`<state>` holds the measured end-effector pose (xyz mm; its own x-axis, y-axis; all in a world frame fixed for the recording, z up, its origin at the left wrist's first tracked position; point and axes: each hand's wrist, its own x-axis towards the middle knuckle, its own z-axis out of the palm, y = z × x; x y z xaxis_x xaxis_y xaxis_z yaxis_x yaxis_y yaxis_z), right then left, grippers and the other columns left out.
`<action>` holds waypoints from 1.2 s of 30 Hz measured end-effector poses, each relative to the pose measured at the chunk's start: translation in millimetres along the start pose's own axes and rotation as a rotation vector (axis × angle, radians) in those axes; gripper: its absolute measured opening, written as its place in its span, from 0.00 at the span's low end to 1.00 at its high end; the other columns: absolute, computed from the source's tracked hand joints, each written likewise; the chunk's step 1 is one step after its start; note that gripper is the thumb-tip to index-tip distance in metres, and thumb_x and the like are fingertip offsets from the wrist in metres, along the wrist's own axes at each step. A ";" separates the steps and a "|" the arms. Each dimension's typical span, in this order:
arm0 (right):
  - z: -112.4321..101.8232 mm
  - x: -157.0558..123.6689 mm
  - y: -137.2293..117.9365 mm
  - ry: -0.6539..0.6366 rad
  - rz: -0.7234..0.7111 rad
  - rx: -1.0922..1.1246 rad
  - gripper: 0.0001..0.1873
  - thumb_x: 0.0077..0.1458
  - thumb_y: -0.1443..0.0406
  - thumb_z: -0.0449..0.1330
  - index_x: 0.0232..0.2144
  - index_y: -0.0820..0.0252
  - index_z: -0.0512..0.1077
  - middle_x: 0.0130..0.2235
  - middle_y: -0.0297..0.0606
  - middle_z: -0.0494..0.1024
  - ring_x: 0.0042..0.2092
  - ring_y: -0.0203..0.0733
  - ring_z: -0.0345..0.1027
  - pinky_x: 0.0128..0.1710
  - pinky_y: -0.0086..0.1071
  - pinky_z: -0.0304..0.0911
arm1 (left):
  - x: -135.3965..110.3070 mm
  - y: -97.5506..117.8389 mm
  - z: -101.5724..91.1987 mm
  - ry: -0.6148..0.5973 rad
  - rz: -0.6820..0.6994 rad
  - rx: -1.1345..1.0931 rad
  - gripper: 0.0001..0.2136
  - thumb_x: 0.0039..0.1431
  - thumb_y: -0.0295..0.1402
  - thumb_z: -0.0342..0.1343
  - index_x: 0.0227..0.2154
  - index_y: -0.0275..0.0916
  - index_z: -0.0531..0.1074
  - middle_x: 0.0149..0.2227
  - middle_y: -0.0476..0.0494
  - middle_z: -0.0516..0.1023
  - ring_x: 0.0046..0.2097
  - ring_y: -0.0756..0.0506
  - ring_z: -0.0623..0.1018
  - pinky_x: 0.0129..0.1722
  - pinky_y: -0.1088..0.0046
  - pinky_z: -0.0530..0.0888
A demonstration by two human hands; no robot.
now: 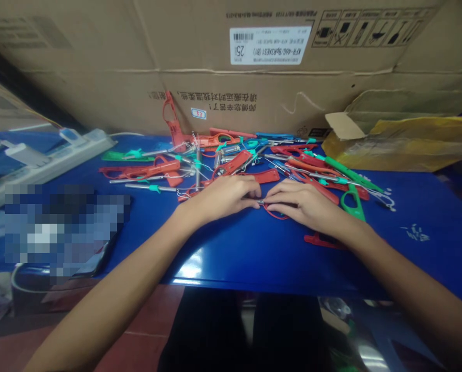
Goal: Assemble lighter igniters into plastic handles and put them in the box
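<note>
Well left of the grip, a white power strip (60, 160) lies on the blue table (223, 253). Nearer, a metal rod (138, 187) lies just beside a red plastic piece (138, 171). The left hand (231, 194) pinches 1 end of a small metal part (261, 202), between the 2 hands; a red loop (278, 215) curves just right of it. The right hand (306, 204) pinches the other end. Right of the grip lies a green plastic piece (358, 211); farther right and beyond, a yellow-taped box (405, 142).

metal piece (261, 202) | slim, silvery | roughly horizontal | pinched between left hand (231, 193) and right hand (307, 204)
</note>
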<state>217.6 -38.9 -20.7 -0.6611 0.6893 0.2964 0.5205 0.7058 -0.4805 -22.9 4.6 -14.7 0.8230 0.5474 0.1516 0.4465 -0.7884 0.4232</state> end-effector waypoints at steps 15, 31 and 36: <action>-40.2 -10.5 17.6 0.105 0.098 -0.170 0.10 0.66 0.61 0.58 0.37 0.52 0.80 0.43 0.40 0.83 0.46 0.49 0.76 0.51 0.47 0.69 | 0.2 6.3 -5.9 -0.063 0.018 0.039 0.06 0.67 0.31 0.56 0.42 0.38 0.76 0.43 0.43 0.78 0.43 0.45 0.78 0.42 0.68 0.72; -34.5 -14.1 24.6 -0.120 0.106 -0.105 0.12 0.67 0.63 0.55 0.40 0.54 0.79 0.44 0.41 0.80 0.47 0.47 0.73 0.52 0.44 0.67 | 3.1 13.8 5.0 -0.021 0.086 0.041 0.13 0.71 0.36 0.53 0.53 0.37 0.71 0.51 0.38 0.75 0.53 0.42 0.76 0.55 0.61 0.73; -32.5 -12.6 24.5 -0.109 0.102 -0.121 0.11 0.67 0.62 0.56 0.38 0.54 0.79 0.43 0.41 0.79 0.46 0.47 0.73 0.50 0.44 0.67 | 2.9 12.9 5.6 -0.058 0.074 0.020 0.12 0.71 0.34 0.53 0.53 0.37 0.71 0.49 0.39 0.76 0.50 0.43 0.77 0.52 0.63 0.74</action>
<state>256.2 -24.9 -9.3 -0.6529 0.7411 0.1565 0.6448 0.6522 -0.3985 -12.8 -5.6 -13.8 0.8727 0.4710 0.1291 0.3905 -0.8317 0.3948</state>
